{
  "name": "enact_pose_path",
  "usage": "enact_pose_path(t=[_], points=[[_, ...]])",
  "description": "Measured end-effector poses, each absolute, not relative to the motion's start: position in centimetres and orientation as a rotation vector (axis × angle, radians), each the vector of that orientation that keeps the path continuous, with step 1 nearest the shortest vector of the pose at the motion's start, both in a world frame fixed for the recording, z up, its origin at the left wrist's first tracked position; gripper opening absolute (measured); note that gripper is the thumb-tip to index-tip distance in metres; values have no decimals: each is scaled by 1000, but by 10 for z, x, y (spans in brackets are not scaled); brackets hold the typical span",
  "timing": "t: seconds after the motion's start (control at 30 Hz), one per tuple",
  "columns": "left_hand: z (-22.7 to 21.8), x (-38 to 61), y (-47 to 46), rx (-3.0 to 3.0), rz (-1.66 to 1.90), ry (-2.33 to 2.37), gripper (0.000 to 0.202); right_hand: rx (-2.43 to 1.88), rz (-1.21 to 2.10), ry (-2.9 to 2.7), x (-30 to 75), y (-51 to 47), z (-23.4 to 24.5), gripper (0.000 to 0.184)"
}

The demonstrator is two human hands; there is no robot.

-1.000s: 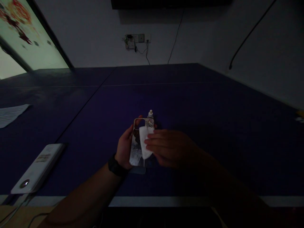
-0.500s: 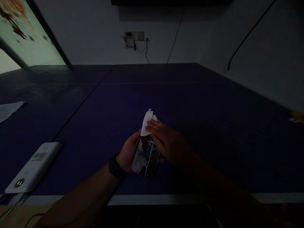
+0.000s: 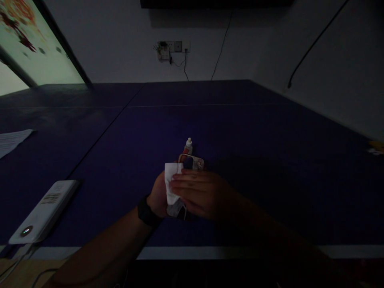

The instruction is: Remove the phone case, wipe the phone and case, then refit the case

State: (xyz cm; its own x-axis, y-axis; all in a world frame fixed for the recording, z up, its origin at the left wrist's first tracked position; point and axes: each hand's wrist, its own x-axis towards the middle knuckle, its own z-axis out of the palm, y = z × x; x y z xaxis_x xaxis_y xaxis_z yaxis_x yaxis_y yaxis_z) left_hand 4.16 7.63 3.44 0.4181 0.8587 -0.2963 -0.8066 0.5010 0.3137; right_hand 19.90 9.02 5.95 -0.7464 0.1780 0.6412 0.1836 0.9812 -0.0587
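Note:
My left hand [image 3: 158,194] holds a phone in a shiny patterned case [image 3: 195,163] up off the table, its camera cutout at the far end. My right hand [image 3: 201,194] lies across the phone's back and presses a white tissue [image 3: 171,180] against it. The tissue and fingers hide most of the back. A small white dropper bottle [image 3: 189,146] shows just beyond the phone, though its contact with my left fingers is unclear. A black band [image 3: 147,212] circles my left wrist.
The hands are over a dark blue table [image 3: 240,128] with a pale front edge. A white power bank [image 3: 45,210] with a lit ring lies to the left, and a sheet of paper [image 3: 13,142] lies at the far left. Cables and a wall socket [image 3: 172,47] are beyond.
The tissue has moved from the phone's far end down its left side, and my right hand has slid across the back. The phone has turned, with its camera end showing again.

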Motion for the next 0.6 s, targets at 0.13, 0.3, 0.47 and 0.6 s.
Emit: enact_pose_path(t=[0.13, 0.3, 0.47, 0.6], points=[[39, 41, 76, 134, 1040, 460, 35, -325, -19, -2434, 201, 87, 61, 28], [47, 38, 77, 281, 1059, 499, 49, -37, 59, -2536, 204, 84, 63, 20], [49, 38, 81, 270, 1108, 523, 54, -236, 37, -2471, 219, 92, 71, 19], [48, 38, 81, 236, 1110, 480, 53, -182, 11, -2482, 224, 98, 73, 18]])
